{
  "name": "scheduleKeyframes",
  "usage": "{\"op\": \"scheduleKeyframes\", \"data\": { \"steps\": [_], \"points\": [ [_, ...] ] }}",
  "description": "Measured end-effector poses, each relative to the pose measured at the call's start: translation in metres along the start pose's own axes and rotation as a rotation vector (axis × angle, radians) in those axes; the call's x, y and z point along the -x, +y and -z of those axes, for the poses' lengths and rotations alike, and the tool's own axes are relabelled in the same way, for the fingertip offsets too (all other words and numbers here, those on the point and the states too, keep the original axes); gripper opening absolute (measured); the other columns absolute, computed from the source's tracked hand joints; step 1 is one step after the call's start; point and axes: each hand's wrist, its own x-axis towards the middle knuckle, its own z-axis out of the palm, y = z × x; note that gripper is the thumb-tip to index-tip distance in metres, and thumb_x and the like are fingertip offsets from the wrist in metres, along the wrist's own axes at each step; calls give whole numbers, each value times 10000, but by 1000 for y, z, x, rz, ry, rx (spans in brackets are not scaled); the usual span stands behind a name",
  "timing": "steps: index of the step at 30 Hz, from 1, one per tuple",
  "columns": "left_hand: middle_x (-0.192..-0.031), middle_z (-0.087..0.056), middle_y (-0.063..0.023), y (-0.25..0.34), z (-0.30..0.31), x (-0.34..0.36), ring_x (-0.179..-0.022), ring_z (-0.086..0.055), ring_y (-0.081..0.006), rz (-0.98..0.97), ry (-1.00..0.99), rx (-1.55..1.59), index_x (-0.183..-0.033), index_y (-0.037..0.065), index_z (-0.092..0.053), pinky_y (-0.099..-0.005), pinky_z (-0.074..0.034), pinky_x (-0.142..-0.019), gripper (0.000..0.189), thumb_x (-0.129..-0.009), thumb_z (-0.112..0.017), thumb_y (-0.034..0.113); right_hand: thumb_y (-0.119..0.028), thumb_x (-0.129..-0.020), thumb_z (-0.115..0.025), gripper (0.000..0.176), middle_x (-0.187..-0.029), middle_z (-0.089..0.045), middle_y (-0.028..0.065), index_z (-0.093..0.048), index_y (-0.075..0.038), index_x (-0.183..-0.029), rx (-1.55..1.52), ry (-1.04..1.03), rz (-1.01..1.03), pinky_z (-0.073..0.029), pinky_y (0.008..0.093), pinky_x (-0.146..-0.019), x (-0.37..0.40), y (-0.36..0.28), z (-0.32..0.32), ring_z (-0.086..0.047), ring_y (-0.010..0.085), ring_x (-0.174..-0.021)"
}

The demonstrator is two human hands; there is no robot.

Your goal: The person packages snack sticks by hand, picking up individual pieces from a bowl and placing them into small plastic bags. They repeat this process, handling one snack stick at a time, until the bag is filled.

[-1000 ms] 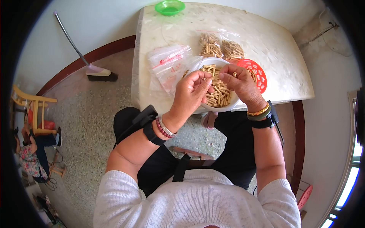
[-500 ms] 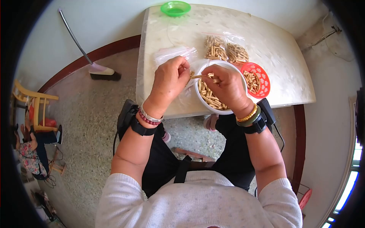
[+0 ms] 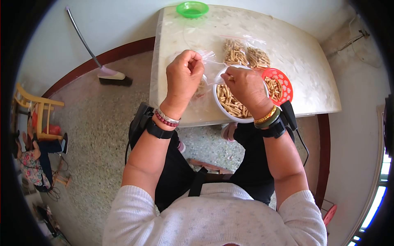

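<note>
My left hand (image 3: 184, 76) is closed in a pinch at the upper edge of a clear plastic bag (image 3: 210, 78). Part of this bag hangs behind the hand, with a few tan stick pieces (image 3: 200, 89) dimly visible inside. My right hand (image 3: 247, 89) is above the white bowl (image 3: 217, 101), its thumb and fingers pinched where the bag's film reaches them. A tan bit shows at those fingers. Short cut sticks (image 3: 232, 105) fill the bowl. Two filled clear bags (image 3: 234, 52) (image 3: 257, 58) lie beyond it.
A red perforated basket (image 3: 287, 82) of sticks stands right of the bowl. At the table's (image 3: 295, 45) far edge is a green dish (image 3: 192, 10). A broom (image 3: 113, 77) leans on the wall at left. Farther left, another person (image 3: 35, 168) is near a wooden chair (image 3: 41, 108).
My left hand has risen slightly, and my right hand has turned more knuckles-up. The stick that stretched between my hands is gone from sight; clear film now spans the gap.
</note>
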Motion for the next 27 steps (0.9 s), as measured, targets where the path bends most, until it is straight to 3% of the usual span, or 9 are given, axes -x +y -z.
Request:
{"op": "scheduleKeyframes", "data": {
  "steps": [6, 9, 11, 14, 15, 22, 24, 25, 27],
  "points": [
    [-678, -655, -123, -9, -8, 7, -607, -654, -247, 103, -252, -60, -905, 33, -627, -344, -513, -584, 116, -790, -628, 23, -247, -891, -593, 207, -770, -680, 157, -693, -96, -990, -44, 123, -85, -528, 433, -639, 1, 16, 2, -668, 330, -718],
    [-676, -654, -121, -13, -12, 3, -584, -643, -234, 43, -216, -101, -914, 34, -633, -332, -507, -573, 124, -792, -624, 18, -208, -892, -578, 241, -776, -683, 160, -662, -91, -1084, -16, -35, -46, -531, 433, -639, 1, 24, -8, -671, 325, -717],
    [-676, -636, -24, -16, -15, -1, -566, -527, -38, 16, -74, -78, -953, 15, -634, -214, -441, -533, 140, -822, -601, -24, -183, -890, -563, 303, -759, -677, 165, -612, -85, -1173, -12, 28, -22, -531, 437, -627, 1, 21, -13, -672, 326, -713],
    [-688, -637, -16, -9, -12, -4, -571, -520, -27, 23, -63, -31, -952, 15, -638, -202, -433, -529, 146, -822, -592, -35, -176, -888, -562, 347, -741, -670, 171, -565, -74, -1220, 5, 62, 17, -527, 444, -611, 2, 22, -17, -670, 330, -701],
    [-696, -636, -8, -9, -11, -3, -574, -521, -24, 27, -72, -26, -957, 19, -640, -198, -429, -529, 159, -819, -588, -42, -124, -876, -549, 251, -796, -664, 198, -639, -72, -1104, -12, 4, -37, -517, 446, -651, 4, 17, -11, -656, 343, -748],
    [-677, -622, -15, -4, -20, 5, -575, -531, -39, -48, -88, -63, -961, 22, -637, -208, -436, -537, 153, -824, -595, -32, -130, -863, -571, 147, -794, -665, 183, -695, -86, -929, 48, -112, -42, -523, 399, -653, 8, 22, 0, -661, 328, -753],
    [-650, -609, -95, -4, -25, 7, -552, -596, -196, -81, -177, -80, -953, 35, -615, -311, -481, -549, 162, -795, -625, 1, -125, -889, -560, 147, -716, -645, 109, -678, -77, -964, -336, 44, 32, -490, 330, -589, 5, 28, -2, -618, 225, -626],
    [-655, -604, -92, -6, -26, 7, -559, -593, -203, -98, -204, -86, -974, 32, -609, -324, -474, -548, 164, -815, -645, 35, -125, -889, -560, 147, -716, -645, 109, -678, -77, -964, -336, 44, 31, -490, 330, -589, 5, 28, 2, -618, 225, -626],
    [-661, -602, -88, -5, -26, 10, -563, -589, -198, -55, -200, -58, -986, 30, -608, -321, -471, -548, 167, -828, -654, 56, -106, -888, -562, 180, -762, -644, 53, -645, -34, -1030, -1039, -151, -410, -457, 287, -558, 4, 28, 13, -585, 139, -630]
  ]
}}
